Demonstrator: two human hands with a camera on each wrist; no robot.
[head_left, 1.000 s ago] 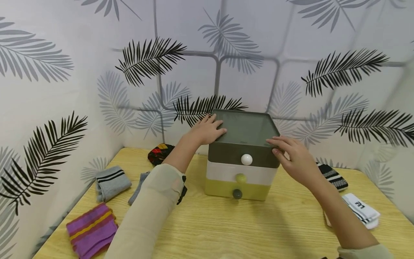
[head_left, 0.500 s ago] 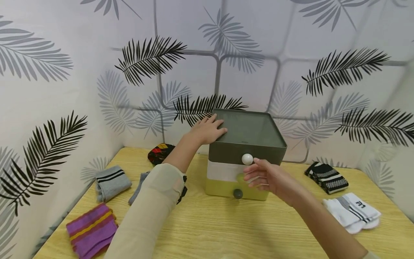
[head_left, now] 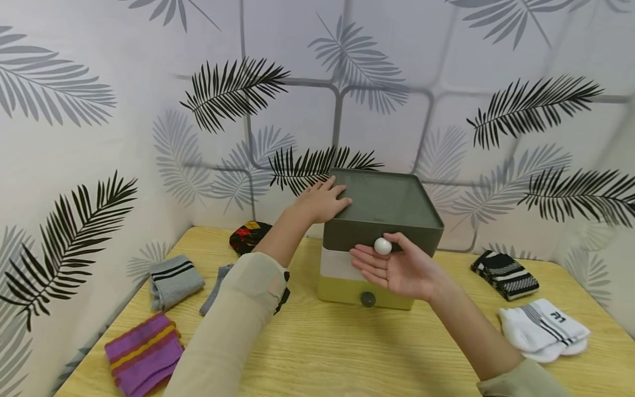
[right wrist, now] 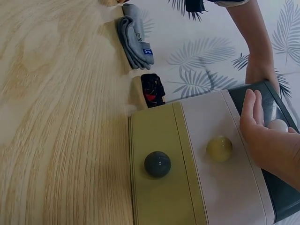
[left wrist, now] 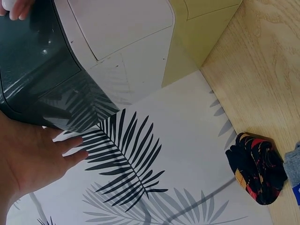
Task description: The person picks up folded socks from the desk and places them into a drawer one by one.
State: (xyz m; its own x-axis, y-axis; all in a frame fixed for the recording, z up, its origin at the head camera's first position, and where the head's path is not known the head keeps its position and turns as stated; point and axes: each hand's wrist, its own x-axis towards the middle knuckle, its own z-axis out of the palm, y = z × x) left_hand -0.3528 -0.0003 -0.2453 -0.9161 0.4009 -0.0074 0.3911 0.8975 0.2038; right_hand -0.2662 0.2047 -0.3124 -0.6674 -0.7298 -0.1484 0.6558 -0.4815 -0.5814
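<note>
A small three-tier drawer box (head_left: 426,236) stands on the table, its dark grey top tier above a white and a yellow-green one. My left hand (head_left: 321,204) rests spread on the left edge of its top. At the front, my right hand (head_left: 404,270) is palm up at the white knob (head_left: 382,246) of the dark drawer. The knob lies between thumb and index finger, and the other fingers are straight. In the right wrist view, the yellow knob (right wrist: 219,149) and the dark grey knob (right wrist: 157,164) show below it. All the drawers look closed.
Folded socks lie left: purple striped (head_left: 144,353), grey with black stripes (head_left: 176,282), a partly hidden blue-grey one (head_left: 216,286), and a black one with red and yellow (head_left: 248,236). Black-and-white (head_left: 505,274) and white socks (head_left: 544,330) lie right. A leaf-patterned wall is behind.
My right hand has left the box's top right edge and moved down and left to the white knob, turning palm up. The left hand has stayed on the top.
</note>
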